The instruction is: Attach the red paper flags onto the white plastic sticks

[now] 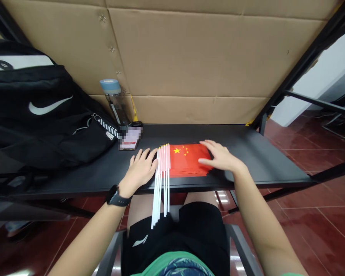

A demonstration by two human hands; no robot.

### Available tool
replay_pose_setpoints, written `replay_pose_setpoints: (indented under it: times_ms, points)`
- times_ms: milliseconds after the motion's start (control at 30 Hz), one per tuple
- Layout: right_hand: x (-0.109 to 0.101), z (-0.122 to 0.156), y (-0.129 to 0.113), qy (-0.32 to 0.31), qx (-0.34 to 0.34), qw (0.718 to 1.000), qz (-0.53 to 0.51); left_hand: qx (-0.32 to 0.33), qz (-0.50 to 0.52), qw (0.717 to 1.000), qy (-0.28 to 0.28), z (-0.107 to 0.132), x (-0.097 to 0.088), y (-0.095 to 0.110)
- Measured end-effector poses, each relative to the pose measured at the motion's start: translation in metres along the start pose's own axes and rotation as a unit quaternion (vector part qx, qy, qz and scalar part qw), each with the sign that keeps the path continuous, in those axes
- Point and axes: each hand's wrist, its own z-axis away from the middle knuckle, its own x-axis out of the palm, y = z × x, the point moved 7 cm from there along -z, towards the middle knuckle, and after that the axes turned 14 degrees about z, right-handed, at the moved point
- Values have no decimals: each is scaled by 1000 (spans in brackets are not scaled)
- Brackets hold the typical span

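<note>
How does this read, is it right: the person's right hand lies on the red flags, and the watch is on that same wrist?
No: the watch is on the left wrist, not the right, as the head view shows. The right hand does lie on the red flags.

Makeshift indoor workroom: black metal-framed desk (247, 153), cardboard-panelled wall (203, 50), red tiled floor (313, 222).
</note>
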Motion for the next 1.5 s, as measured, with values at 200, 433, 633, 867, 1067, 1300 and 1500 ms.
replay_pose_setpoints:
  times_ms: [200, 433, 633, 867, 1067, 1300, 1500]
  points:
    - [35, 57, -21, -35, 29, 996, 82, -31, -39, 999, -18, 32, 0, -20]
    - [32, 64, -31, -16, 46, 994, 99, -38, -48, 998, -10, 31, 0, -22]
    - [30, 65, -30, -14, 46, 994, 103, -36, -44, 998, -11, 30, 1, -23]
    - [37, 63, -26, -4, 39, 993, 108, -36, -41, 998, -20, 31, 0, -20]
    - [39, 63, -25, -8, 45, 993, 111, -38, -38, 998, -25, 35, -1, -19]
    - [37, 63, -25, -4, 42, 992, 118, -27, -30, 999, -13, 27, -3, -20]
    - [36, 65, -23, 2, 42, 993, 114, 102, -63, 985, 123, 95, -44, 49]
